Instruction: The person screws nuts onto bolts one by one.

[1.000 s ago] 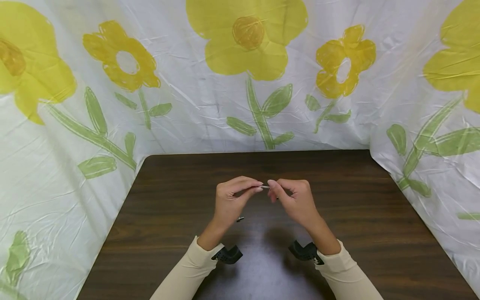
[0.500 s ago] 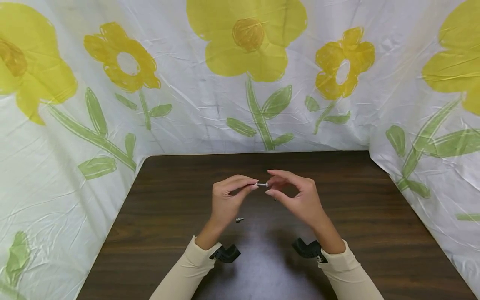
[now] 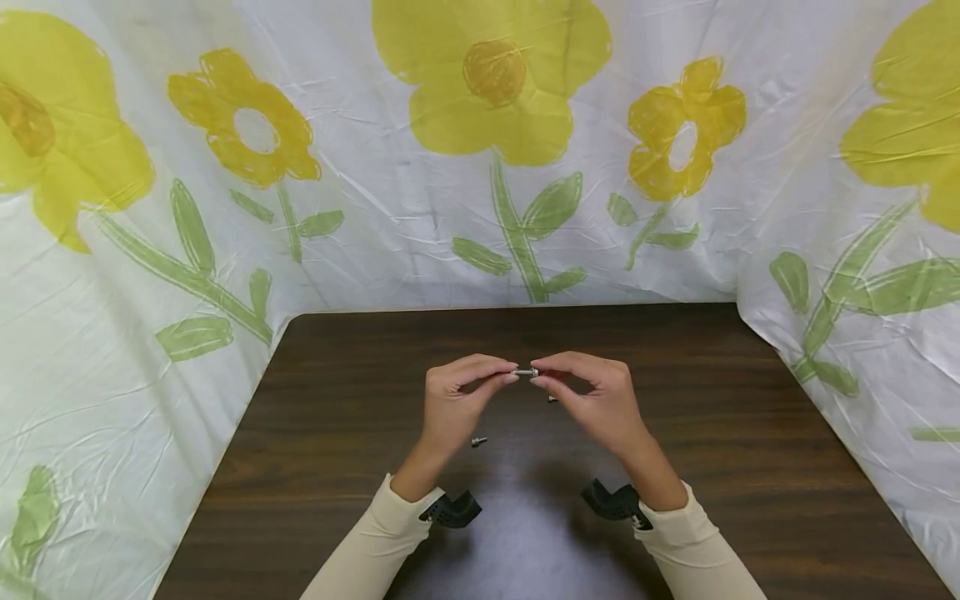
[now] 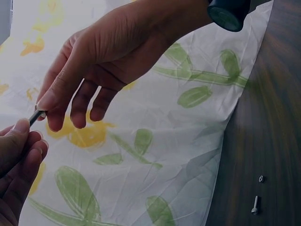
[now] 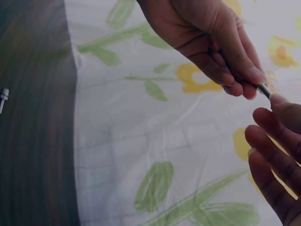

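Sideways runs the bolt (image 3: 525,372), thicker end rightward.

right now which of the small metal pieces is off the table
The bolt pinched between the left hand and right hand; the loose screw and the smaller piece both lie on the table.
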Tool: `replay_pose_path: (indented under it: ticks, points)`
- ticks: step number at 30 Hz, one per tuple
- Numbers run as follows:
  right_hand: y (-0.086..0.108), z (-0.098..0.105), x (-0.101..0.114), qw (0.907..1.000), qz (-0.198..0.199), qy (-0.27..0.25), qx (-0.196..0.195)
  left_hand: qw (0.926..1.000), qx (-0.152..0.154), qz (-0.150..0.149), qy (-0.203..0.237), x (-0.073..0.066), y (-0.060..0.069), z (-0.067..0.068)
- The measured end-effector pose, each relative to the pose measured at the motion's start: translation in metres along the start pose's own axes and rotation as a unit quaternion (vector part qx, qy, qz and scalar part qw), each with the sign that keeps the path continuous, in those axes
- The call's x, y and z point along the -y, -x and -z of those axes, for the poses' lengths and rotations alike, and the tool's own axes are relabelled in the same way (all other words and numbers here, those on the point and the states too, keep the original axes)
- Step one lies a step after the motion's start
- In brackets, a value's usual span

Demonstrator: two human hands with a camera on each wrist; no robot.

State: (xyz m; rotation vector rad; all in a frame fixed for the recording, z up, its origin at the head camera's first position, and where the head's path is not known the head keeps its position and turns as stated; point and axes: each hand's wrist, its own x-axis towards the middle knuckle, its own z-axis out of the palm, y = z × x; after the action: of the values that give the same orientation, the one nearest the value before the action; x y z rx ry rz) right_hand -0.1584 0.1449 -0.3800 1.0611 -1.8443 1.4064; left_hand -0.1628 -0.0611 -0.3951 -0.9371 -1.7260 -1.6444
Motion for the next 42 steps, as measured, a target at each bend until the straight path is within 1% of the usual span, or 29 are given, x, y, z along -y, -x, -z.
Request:
replay_pose_path:
  ticks: [3,8,10,13,19,23,27,31,38,42]
  points:
    - [0.002,-0.001,0.0,0.9999,-0.016,0.0,0.003,1.0,0.001,0.001,0.001,0.001,0.0,0.0]
    - [0.004,-0.003,0.001,0.9977,-0.066,-0.01,0.016,1.0,-0.004,0.002,-0.006,0.0,0.001,-0.001]
    - [0.004,-0.004,0.002,0.9965,-0.08,-0.012,0.02,0.9999,-0.007,0.0,-0.008,-0.001,0.001,-0.001]
    - [0.004,-0.005,0.002,0.9959,-0.088,-0.008,0.02,1.0,-0.005,-0.002,-0.004,-0.001,0.001,-0.002]
    - [0.004,-0.007,0.002,0.9955,-0.091,0.02,0.013,1.0,0.003,-0.001,0.004,0.0,0.002,-0.004]
    - [0.005,-0.007,0.001,0.9938,-0.104,0.034,0.02,1.0,0.008,0.001,0.005,0.001,0.003,-0.005]
    - [0.006,-0.004,0.001,0.9926,-0.115,0.029,0.028,1.0,0.008,0.002,0.003,0.001,0.003,-0.005]
    - [0.005,0.002,0.001,0.9944,-0.103,0.007,0.023,1.0,0.0,0.005,-0.003,0.001,0.002,-0.004]
    - [0.0,0.006,0.0,0.9991,-0.029,0.004,0.029,0.9999,-0.006,0.0,-0.011,0.0,0.0,0.001]
    - [-0.001,0.003,0.001,0.9996,-0.011,0.002,0.024,0.9999,-0.006,0.001,-0.009,0.0,0.0,0.001]
